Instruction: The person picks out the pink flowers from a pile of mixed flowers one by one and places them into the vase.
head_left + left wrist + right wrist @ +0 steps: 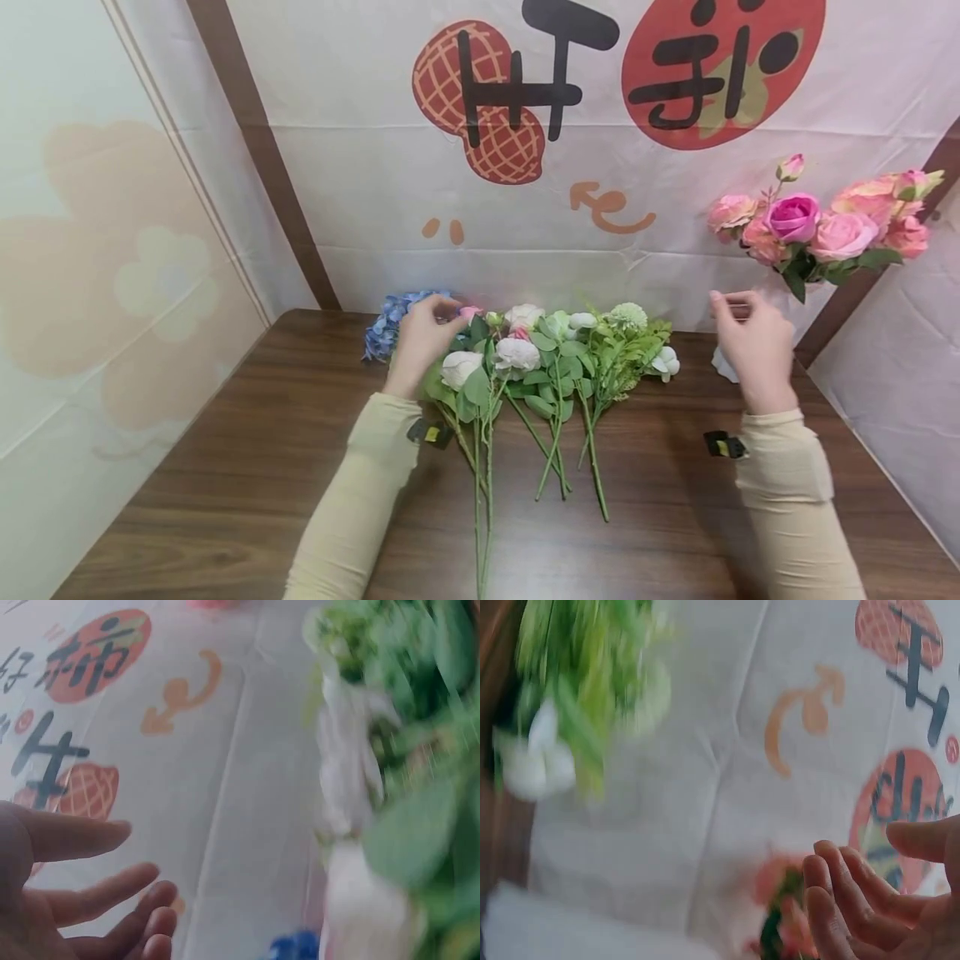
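In the head view my left hand (422, 343) is raised over the left end of a row of artificial flowers, beside the blue hydrangea (384, 327). In the left wrist view its thumb and fingers (112, 892) are apart and hold nothing. My right hand (759, 350) hovers in front of a white vase (723, 365), largely hidden behind it. Pink roses (843, 236) rise above that hand. In the right wrist view the loosely bent fingers (862, 900) hold nothing. White roses (517, 356) and green stems (596, 462) lie between the hands.
The brown wooden table (262, 500) carries the flower row along its back edge, stems toward the front. A white printed cloth (360, 183) hangs directly behind. Green fern-like sprigs (622, 367) and a small white flower (666, 363) form the row's right end.
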The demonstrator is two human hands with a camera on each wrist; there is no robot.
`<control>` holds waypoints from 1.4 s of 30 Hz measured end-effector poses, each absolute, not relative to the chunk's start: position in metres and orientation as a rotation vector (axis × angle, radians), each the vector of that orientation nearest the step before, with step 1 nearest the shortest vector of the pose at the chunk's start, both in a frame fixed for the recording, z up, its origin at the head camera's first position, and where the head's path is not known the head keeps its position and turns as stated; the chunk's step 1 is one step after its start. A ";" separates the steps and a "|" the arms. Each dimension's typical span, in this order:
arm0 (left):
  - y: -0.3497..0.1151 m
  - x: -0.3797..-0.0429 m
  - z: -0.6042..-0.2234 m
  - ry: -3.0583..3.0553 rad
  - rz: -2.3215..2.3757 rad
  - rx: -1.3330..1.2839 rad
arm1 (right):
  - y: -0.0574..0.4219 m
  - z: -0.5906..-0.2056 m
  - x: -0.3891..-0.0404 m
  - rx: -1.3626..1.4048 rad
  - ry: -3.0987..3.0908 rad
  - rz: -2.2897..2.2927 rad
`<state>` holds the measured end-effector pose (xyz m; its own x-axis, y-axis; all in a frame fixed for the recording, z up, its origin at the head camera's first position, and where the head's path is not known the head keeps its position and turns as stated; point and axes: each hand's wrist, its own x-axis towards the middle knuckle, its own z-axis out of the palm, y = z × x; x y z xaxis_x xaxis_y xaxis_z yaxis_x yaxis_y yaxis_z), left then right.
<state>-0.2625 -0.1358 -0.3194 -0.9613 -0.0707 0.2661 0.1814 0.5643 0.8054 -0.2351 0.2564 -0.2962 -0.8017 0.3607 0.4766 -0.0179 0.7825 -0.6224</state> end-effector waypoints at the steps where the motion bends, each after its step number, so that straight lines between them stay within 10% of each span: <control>1: -0.128 -0.264 -0.319 -2.542 -1.350 -0.098 | 0.250 -0.299 -0.238 -0.234 -2.395 0.860; 28: -0.043 -0.289 -0.356 -3.043 -1.029 -0.395 | 0.149 -0.333 -0.279 -0.090 -2.651 1.069; 42: -0.014 -0.317 -0.366 -3.219 -0.577 0.011 | 0.160 -0.329 -0.278 -0.109 -2.660 1.097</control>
